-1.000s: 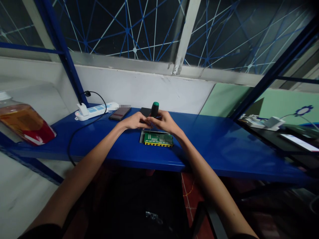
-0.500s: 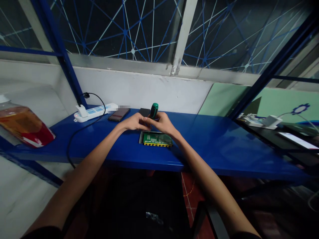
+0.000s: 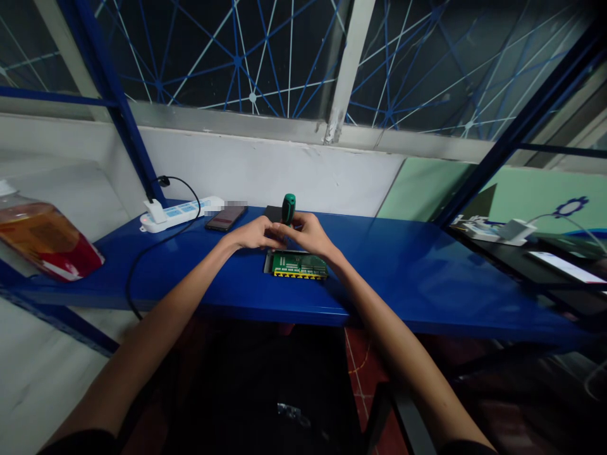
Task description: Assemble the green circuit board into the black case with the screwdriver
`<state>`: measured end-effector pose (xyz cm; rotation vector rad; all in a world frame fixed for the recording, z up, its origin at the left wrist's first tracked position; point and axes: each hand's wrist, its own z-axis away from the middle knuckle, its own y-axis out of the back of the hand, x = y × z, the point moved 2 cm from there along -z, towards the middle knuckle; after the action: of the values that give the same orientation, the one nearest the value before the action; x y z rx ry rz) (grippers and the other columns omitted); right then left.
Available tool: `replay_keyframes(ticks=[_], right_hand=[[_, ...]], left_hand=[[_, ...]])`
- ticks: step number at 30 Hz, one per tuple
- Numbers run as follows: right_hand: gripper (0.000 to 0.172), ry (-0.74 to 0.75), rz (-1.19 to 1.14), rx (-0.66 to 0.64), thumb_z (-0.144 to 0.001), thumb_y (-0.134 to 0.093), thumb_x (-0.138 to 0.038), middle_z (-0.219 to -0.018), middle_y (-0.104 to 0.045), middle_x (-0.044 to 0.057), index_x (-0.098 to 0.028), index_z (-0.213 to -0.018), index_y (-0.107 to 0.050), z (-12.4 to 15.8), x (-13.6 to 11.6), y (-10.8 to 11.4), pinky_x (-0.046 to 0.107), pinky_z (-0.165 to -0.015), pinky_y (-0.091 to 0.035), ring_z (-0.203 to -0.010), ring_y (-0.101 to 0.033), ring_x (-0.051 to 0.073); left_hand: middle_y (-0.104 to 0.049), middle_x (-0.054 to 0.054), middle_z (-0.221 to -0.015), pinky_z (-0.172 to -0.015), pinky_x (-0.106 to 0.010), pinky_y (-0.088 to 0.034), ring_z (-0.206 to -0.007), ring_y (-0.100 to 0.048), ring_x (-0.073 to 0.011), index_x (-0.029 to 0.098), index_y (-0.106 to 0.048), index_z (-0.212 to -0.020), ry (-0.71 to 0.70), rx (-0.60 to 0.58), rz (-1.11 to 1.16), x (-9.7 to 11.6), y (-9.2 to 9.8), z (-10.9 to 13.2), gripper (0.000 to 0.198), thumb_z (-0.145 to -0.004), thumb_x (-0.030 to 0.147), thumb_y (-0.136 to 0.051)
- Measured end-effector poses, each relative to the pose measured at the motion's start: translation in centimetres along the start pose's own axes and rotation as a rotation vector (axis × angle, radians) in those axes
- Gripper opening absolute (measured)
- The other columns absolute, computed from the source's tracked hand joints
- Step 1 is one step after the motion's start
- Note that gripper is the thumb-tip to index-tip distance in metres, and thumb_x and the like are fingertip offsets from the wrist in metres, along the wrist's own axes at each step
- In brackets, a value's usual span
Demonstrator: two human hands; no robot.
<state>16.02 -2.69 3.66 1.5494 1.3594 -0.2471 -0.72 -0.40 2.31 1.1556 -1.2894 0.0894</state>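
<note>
A green screwdriver (image 3: 288,211) stands nearly upright, its dark-striped handle rising above my hands. My right hand (image 3: 309,234) is closed around the lower part of it, thumb reaching left. From the other side my left hand (image 3: 255,232) comes in with its fingers pressed together beside the shaft; what they pinch is hidden. Just below both hands lies a green circuit board (image 3: 300,264) with a yellow, toothed front edge, set in a grey metal frame. The screwdriver's tip is too small and covered to make out.
Behind my left hand are a phone (image 3: 226,217), a white power strip (image 3: 183,213) with a black cable and a dark flat object (image 3: 274,213). A bottle of orange liquid (image 3: 45,234) stands far left. Right, a lit phone (image 3: 564,266) lies beyond the blue shelf post.
The screwdriver's handle has swung slightly left and now stands straighter. My hands have stayed in almost the same place over the board.
</note>
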Motion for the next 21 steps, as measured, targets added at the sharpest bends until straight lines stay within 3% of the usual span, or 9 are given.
replay_keyframes(ticks=[6,13,21], right_hand=[[0.037,-0.017,-0.024,-0.022,-0.082,-0.059,-0.053,-0.071,-0.060,0.003,-0.016,-0.077,-0.065,0.08,-0.21,0.00,0.030,-0.058,-0.035,-0.066,-0.049,0.014],[0.040,-0.018,-0.011,0.006,-0.081,-0.060,-0.054,-0.069,-0.058,0.003,-0.015,-0.075,-0.065,0.01,0.03,0.11,0.028,-0.058,-0.035,-0.065,-0.048,0.013],[0.040,-0.005,0.008,0.023,-0.081,-0.060,-0.055,-0.066,-0.055,0.001,-0.016,-0.072,-0.062,0.03,-0.19,0.19,0.028,-0.057,-0.034,-0.061,-0.043,0.012]], left_hand=[[-0.069,-0.006,-0.066,-0.062,-0.025,-0.043,-0.063,-0.059,-0.0135,0.011,-0.074,-0.069,-0.052,0.086,-0.012,-0.62,-0.23,-0.43,0.015,-0.066,0.025,-0.075],[-0.072,-0.007,-0.075,-0.064,-0.026,-0.045,-0.066,-0.061,-0.0139,0.012,-0.076,-0.087,-0.025,-0.013,-0.021,-0.15,-0.06,-0.03,0.020,-0.070,0.023,-0.073],[-0.072,-0.006,-0.071,-0.064,-0.025,-0.045,-0.065,-0.063,-0.0142,0.012,-0.076,-0.080,-0.050,0.022,-0.031,-0.39,0.04,-0.24,0.015,-0.068,0.022,-0.075]])
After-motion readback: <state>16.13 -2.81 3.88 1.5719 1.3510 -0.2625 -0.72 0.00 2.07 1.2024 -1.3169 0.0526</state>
